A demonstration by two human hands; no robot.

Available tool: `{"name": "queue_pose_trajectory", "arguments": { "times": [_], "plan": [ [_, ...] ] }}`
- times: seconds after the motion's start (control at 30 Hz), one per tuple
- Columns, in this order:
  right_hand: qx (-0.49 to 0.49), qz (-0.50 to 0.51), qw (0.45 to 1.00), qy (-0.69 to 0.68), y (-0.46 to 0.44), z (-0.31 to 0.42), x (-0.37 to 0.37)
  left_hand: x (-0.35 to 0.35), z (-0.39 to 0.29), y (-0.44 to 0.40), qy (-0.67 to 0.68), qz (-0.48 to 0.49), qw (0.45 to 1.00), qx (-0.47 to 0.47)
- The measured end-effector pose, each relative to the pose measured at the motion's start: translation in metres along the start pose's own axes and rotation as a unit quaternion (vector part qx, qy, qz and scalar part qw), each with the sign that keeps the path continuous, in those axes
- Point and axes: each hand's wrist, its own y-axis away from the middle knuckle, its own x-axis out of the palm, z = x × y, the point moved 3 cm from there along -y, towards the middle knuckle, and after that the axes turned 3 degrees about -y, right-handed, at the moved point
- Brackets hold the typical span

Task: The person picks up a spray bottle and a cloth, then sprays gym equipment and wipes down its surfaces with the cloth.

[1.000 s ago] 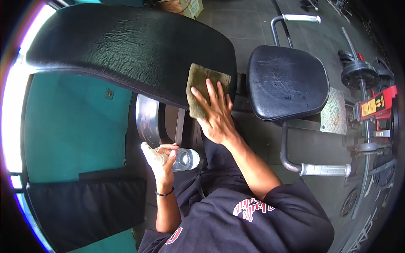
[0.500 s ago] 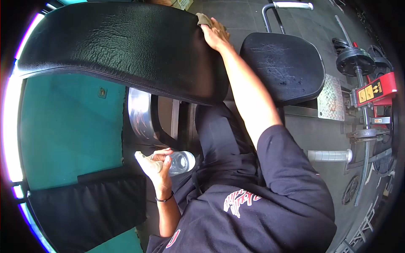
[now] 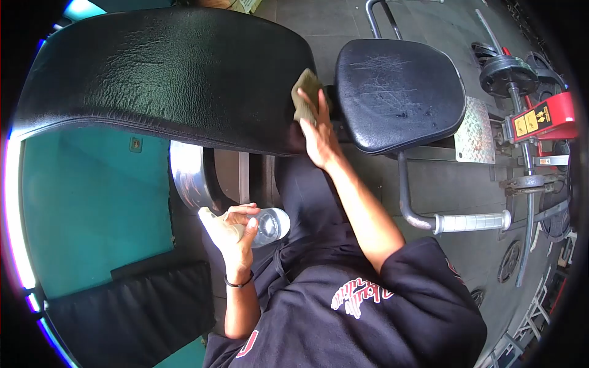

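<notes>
My right hand (image 3: 319, 132) presses an olive-brown cloth (image 3: 305, 95) against the end edge of a long black padded backrest (image 3: 202, 73). Its fingers lie over the cloth. Beside that hand is a smaller black seat pad (image 3: 399, 92) with a scuffed, creased surface. Held low near my lap, my left hand (image 3: 234, 236) is wrapped round the neck of a clear spray bottle (image 3: 270, 227) with a whitish nozzle. The bottle lies tilted sideways, its base pointing right.
A bent metal bar with a light grip (image 3: 472, 222) sticks out below the seat pad. At the right stand a barbell with black plates (image 3: 509, 76) and a red machine part (image 3: 543, 119). A metal tread plate (image 3: 473, 132) adjoins the seat. A black padded panel (image 3: 132, 310) is at lower left.
My right hand has moved with the cloth from the backrest's far corner down along its end edge towards me. The left hand keeps the bottle in nearly the same place.
</notes>
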Motion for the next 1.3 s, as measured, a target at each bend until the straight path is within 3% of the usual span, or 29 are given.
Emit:
{"name": "queue_pose_trajectory", "arguments": {
  "times": [0.1, 0.13, 0.17, 0.2, 0.33, 0.37, 0.4, 0.43, 0.57, 0.67, 0.87, 1.0, 1.2, 1.3],
  "plan": [
    [0.012, -0.016, 1.000, 0.012, -0.077, -0.030, 0.000, 0.002, -0.007, 0.006, 0.026, -0.010, 0.999, -0.029],
    [-0.054, -0.030, 0.998, 0.030, -0.108, -0.042, -0.001, 0.003, -0.010, 0.009, 0.050, -0.022, 0.997, -0.047],
    [0.003, -0.033, 0.999, -0.015, -0.135, -0.051, -0.001, 0.001, -0.009, 0.012, 0.041, -0.027, 0.998, -0.044],
    [-0.029, -0.016, 0.996, -0.082, -0.159, -0.067, -0.002, -0.001, -0.005, 0.016, 0.032, -0.034, 0.998, -0.041],
    [0.216, 0.017, 0.961, -0.173, -0.155, -0.072, -0.009, -0.012, 0.006, 0.032, 0.050, -0.059, 0.997, -0.029],
    [-0.014, 0.000, 0.995, -0.099, -0.139, -0.070, -0.004, -0.013, 0.007, 0.034, 0.054, -0.069, 0.995, -0.041],
    [0.127, 0.000, 0.975, -0.180, -0.118, -0.089, -0.004, -0.014, 0.008, 0.036, 0.058, -0.080, 0.994, -0.054],
    [0.138, -0.009, 0.973, -0.185, -0.093, -0.082, -0.004, -0.015, 0.010, 0.039, 0.062, -0.092, 0.991, -0.068],
    [-0.072, -0.019, 0.996, -0.045, 0.022, -0.006, 0.004, -0.019, 0.012, 0.037, 0.079, -0.090, 0.990, -0.074],
    [-0.245, -0.049, 0.965, 0.075, 0.066, 0.017, 0.022, -0.021, 0.012, 0.033, 0.056, -0.078, 0.994, -0.055],
    [-0.308, -0.100, 0.922, 0.211, 0.064, 0.039, 0.055, -0.036, 0.014, 0.035, 0.045, -0.103, 0.993, -0.046],
    [-0.309, -0.103, 0.910, 0.255, 0.044, 0.085, 0.077, -0.041, 0.021, 0.045, 0.076, -0.147, 0.980, -0.112],
    [-0.420, -0.065, 0.851, 0.307, -0.030, 0.218, 0.135, -0.048, 0.026, 0.050, 0.022, -0.161, 0.983, -0.085],
    [-0.413, 0.026, 0.876, 0.246, -0.049, 0.269, 0.145, -0.049, 0.013, 0.048, 0.018, -0.180, 0.981, -0.068]
  ]
}}
